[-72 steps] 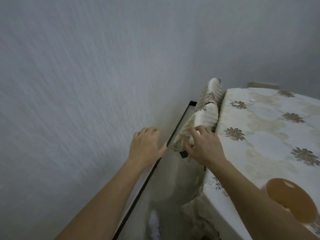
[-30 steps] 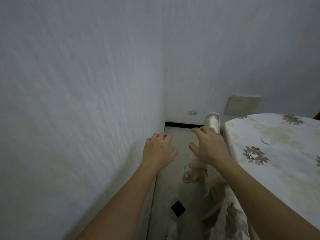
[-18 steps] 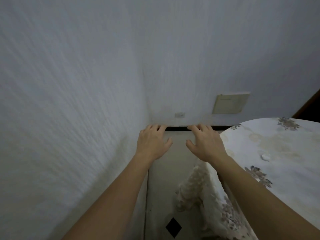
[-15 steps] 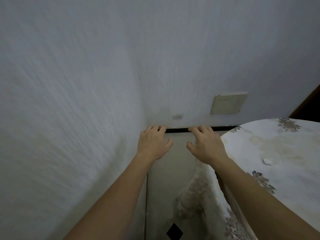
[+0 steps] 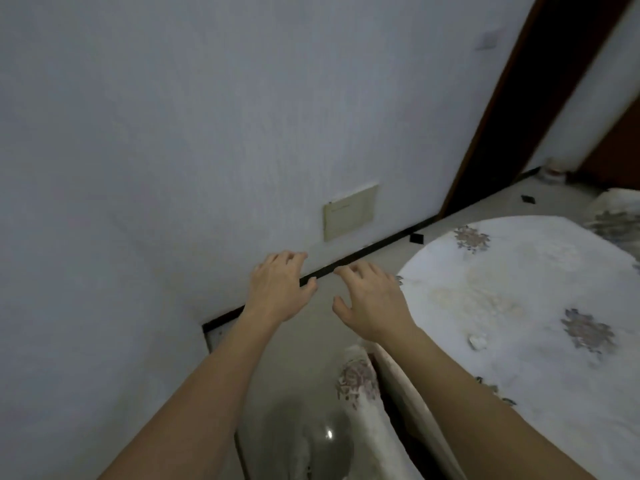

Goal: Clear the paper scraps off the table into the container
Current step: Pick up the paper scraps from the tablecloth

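A: Head view is all we have. Our left hand [image 5: 278, 289] and right hand [image 5: 372, 303] are both stretched out ahead of us, palms down, fingers loosely spread, and neither has hold of anything. They hang over the floor [image 5: 311, 358] in the gap between the wall [image 5: 173, 150] and the left edge of the table [image 5: 433, 282].

B: So where do we stand on the task?

A: We judge we are between pickups, looking for the next scrap. One small pale paper scrap [image 5: 477, 341] lies on the flowered tablecloth [image 5: 519, 306], to the right of our right forearm and nearer to us than the hand itself.

B: And the container?

A: We do not see it here. The next move, as we read it, calls for swinging the right hand back to the right and down onto that scrap, pinching it between thumb and fingertip, then finding the container.

B: Which way does the scrap point?

A: It looks like a crumpled little lump, slightly longer from near to far than across, but it is too small and soft in focus for us to be sure. Nothing touches it; the closest flower print sits well to its right.
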`<state>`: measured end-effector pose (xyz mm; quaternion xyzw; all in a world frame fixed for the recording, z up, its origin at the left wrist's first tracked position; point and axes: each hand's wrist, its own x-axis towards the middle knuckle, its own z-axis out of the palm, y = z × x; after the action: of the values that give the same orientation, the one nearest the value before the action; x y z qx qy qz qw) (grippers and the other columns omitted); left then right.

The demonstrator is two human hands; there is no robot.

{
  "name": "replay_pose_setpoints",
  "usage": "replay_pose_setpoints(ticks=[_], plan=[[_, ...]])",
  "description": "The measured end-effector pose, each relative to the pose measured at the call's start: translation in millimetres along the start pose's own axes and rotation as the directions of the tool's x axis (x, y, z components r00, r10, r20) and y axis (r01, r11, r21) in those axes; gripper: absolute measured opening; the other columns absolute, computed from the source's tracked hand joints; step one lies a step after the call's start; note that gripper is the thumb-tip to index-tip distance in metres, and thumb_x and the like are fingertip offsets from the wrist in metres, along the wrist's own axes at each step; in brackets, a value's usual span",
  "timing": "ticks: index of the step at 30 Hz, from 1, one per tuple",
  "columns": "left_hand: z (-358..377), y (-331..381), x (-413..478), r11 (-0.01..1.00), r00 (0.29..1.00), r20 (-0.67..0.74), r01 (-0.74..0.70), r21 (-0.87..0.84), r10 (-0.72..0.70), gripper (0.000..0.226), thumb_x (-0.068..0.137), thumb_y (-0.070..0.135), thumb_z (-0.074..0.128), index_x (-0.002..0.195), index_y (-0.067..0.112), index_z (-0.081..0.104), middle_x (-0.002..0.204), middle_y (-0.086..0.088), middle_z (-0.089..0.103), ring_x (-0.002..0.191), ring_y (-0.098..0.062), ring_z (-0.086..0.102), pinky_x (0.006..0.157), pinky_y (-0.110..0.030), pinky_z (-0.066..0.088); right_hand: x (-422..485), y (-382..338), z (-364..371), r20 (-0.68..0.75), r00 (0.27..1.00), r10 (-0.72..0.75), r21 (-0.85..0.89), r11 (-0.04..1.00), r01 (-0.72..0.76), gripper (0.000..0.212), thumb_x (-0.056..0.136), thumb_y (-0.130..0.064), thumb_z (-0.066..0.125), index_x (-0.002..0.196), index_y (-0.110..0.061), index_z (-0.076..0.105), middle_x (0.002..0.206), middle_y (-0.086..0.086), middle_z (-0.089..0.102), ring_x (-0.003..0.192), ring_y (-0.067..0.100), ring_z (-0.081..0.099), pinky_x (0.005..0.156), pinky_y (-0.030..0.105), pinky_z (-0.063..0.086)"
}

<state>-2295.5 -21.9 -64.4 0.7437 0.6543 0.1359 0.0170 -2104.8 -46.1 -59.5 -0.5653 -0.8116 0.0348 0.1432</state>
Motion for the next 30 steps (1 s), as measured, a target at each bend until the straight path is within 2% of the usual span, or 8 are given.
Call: replay_pose_setpoints(ticks=[4,8,12,15,18,21,26,30], plan=[[19,9,79,0.979,0.979,0.032,-0.202,-0.022,0.203,0.053,0.084,0.051,0.046,0.125,0.02,0.057,0.116,-0.004,0.064,0.104,-0.026,0.057,0.08,-0.04,0.048,38,33,-3,-0.036,0.981,0.19,-0.037,0.981,-0.191,0.05,0.084,-0.045,0.049,0.129,-0.024,0.051,0.118,0.002,0.059,0.109,0.025,0.054,0.087,0.041,0.046],[40,46,129,0.924,0.925,0.075,-0.362,-0.12,0.372,0.051,0.085,0.047,0.054,0.127,0.019,0.056,0.119,-0.005,0.063,0.108,-0.028,0.056,0.085,-0.042,0.048,42,67,-12,-0.118,0.921,0.37,-0.038,0.925,-0.377,0.049,0.081,-0.042,0.049,0.125,-0.021,0.056,0.116,0.004,0.061,0.109,0.028,0.055,0.085,0.042,0.048],[64,102,147,0.834,0.838,0.127,-0.489,-0.256,0.531,0.051,0.085,0.045,0.052,0.128,0.018,0.054,0.123,-0.005,0.06,0.113,-0.029,0.054,0.091,-0.043,0.047,7,106,-22,-0.175,0.813,0.555,-0.041,0.821,-0.57,0.045,0.084,-0.04,0.053,0.125,-0.022,0.056,0.117,0.003,0.06,0.111,0.027,0.054,0.084,0.043,0.047],[84,143,137,0.743,0.742,0.166,-0.572,-0.348,0.649,0.05,0.088,0.042,0.054,0.132,0.018,0.053,0.13,-0.004,0.058,0.117,-0.028,0.052,0.094,-0.042,0.044,-43,127,-22,-0.176,0.696,0.696,-0.032,0.702,-0.711,0.046,0.086,-0.041,0.052,0.128,-0.023,0.054,0.121,0.003,0.058,0.113,0.027,0.053,0.086,0.042,0.046],[107,172,111,0.674,0.651,0.229,-0.596,-0.437,0.724,0.056,0.088,0.051,0.045,0.135,0.021,0.051,0.134,-0.001,0.055,0.122,-0.025,0.049,0.098,-0.045,0.044,-102,134,-13,-0.174,0.559,0.81,-0.011,0.566,-0.824,0.047,0.085,-0.042,0.05,0.128,-0.022,0.055,0.119,0.002,0.059,0.111,0.026,0.054,0.084,0.041,0.047],[127,191,84,0.63,0.578,0.266,-0.632,-0.451,0.771,0.065,0.083,0.059,0.033,0.134,0.024,0.052,0.132,0.002,0.057,0.119,-0.024,0.052,0.098,-0.046,0.045,-158,132,1,-0.167,0.453,0.876,0.004,0.46,-0.888,0.046,0.083,-0.041,0.051,0.124,-0.021,0.058,0.115,0.004,0.062,0.105,0.027,0.058,0.078,0.04,0.049],[146,206,66,0.609,0.536,0.297,-0.634,-0.476,0.79,0.059,0.085,0.056,0.036,0.132,0.025,0.052,0.131,0.006,0.054,0.116,-0.019,0.051,0.093,-0.037,0.048,-220,133,22,-0.124,0.317,0.94,0.035,0.324,-0.945,0.041,0.085,-0.041,0.058,0.122,-0.024,0.058,0.113,0.002,0.061,0.099,0.024,0.058,0.072,0.037,0.05],[173,204,68,0.637,0.519,0.372,-0.589,-0.496,0.77,0.062,0.083,0.058,0.033,0.132,0.025,0.051,0.133,0.006,0.052,0.118,-0.018,0.05,0.097,-0.036,0.044,-236,140,48,-0.038,0.213,0.976,0.122,0.216,-0.969,0.045,0.088,-0.044,0.049,0.127,-0.024,0.054,0.118,0.001,0.058,0.105,0.024,0.056,0.077,0.038,0.051]])
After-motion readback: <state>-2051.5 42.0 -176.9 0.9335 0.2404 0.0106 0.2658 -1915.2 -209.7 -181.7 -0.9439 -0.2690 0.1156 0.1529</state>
